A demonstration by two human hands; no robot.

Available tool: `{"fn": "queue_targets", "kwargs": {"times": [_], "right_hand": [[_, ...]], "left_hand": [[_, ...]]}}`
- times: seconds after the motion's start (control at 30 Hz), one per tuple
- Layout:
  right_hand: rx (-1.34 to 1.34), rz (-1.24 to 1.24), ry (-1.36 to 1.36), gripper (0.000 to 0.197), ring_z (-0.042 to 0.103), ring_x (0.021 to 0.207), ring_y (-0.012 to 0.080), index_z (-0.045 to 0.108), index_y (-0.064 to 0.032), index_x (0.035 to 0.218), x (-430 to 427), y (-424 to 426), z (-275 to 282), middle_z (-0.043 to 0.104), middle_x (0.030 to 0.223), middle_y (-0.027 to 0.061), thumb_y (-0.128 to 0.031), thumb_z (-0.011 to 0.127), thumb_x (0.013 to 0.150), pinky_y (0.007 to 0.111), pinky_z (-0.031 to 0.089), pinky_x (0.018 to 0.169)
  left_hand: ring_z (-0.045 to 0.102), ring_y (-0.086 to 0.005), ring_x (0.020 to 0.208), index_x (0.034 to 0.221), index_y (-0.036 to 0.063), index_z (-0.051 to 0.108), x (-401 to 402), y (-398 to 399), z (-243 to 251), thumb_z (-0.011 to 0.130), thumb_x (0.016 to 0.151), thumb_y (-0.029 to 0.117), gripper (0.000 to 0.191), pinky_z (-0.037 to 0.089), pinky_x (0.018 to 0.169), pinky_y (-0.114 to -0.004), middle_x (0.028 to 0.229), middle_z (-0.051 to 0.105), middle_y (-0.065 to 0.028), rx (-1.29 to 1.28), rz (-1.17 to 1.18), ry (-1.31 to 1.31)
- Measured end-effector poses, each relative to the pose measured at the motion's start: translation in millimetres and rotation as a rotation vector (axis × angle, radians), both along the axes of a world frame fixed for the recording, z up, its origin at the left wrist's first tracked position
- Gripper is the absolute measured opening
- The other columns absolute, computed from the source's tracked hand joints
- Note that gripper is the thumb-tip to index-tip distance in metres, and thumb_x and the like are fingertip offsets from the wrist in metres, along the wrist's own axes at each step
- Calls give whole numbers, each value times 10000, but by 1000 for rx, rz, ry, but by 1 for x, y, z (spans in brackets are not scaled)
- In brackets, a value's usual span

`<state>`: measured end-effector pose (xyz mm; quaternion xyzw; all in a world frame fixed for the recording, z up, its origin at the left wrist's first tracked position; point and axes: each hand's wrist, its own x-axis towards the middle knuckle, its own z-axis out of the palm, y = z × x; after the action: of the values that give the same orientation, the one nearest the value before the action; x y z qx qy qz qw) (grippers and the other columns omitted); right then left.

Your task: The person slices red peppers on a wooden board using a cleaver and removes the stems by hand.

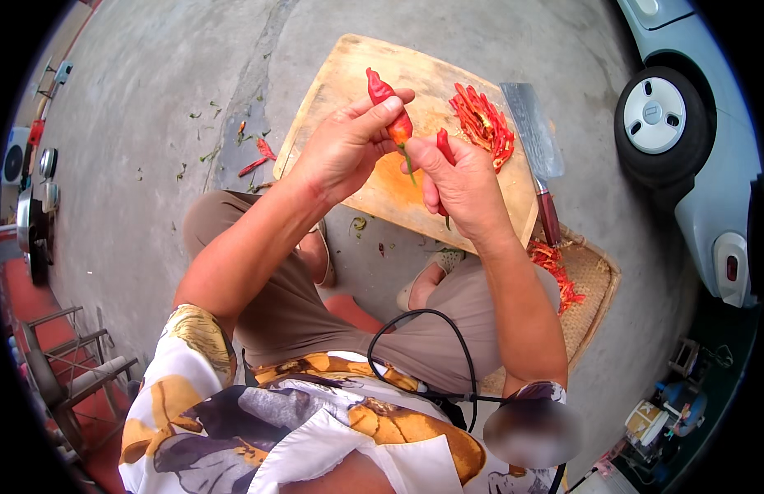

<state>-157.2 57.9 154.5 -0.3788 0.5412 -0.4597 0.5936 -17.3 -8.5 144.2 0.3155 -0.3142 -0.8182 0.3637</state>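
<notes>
My left hand (351, 145) holds a red chili pepper (382, 92) upright between thumb and fingers, its green stem pointing down. The thumb and forefinger of my right hand (462, 179) meet at the base of that stem, while a second red chili (444, 146) is tucked in the same hand's grip. Both hands are above a wooden cutting board (332, 92). A pile of sliced red chili (484, 123) lies on the board's right part. Beside its right edge rests a cleaver (533, 129) with a dark red handle.
A woven tray (595, 290) with cut red chili (558, 272) is at the right, partly under the board. Stems and chili scraps (255, 162) litter the concrete floor. A car wheel (657, 117) stands farther right, a metal frame (79, 364) at the lower left.
</notes>
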Motion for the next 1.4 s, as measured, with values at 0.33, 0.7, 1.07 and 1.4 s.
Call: {"fn": "queue_targets", "kwargs": {"times": [0.33,0.7,1.07,1.4], "right_hand": [[-35,-15,-19,173,389,454,17,577,-13,798,10,5,2,507,601,-30,-184,592,825,186,319,403],[-320,147,202,90,428,552,25,580,-4,785,12,14,0,503,598,-26,-91,583,808,193,359,486],[-152,354,422,208,460,527,80,542,-13,741,13,16,-5,529,584,33,-166,681,721,245,399,498],[-281,-156,318,206,481,544,43,560,2,772,14,4,-7,579,624,27,-150,693,730,202,396,490]], "left_hand": [[574,-111,795,1144,-15,469,12,-1,-1,501,871,166,329,455,763,-260,878,601,-71,-128,-38,54],[574,-109,761,1063,21,506,20,-7,-9,550,843,183,277,479,662,-242,858,595,-37,346,-259,183],[576,-98,601,873,68,536,23,-12,1,593,818,191,146,506,541,-214,745,601,-33,255,42,5],[553,-71,550,822,63,533,7,7,-2,592,820,209,158,458,485,-167,704,595,-29,18,69,-152]]}}
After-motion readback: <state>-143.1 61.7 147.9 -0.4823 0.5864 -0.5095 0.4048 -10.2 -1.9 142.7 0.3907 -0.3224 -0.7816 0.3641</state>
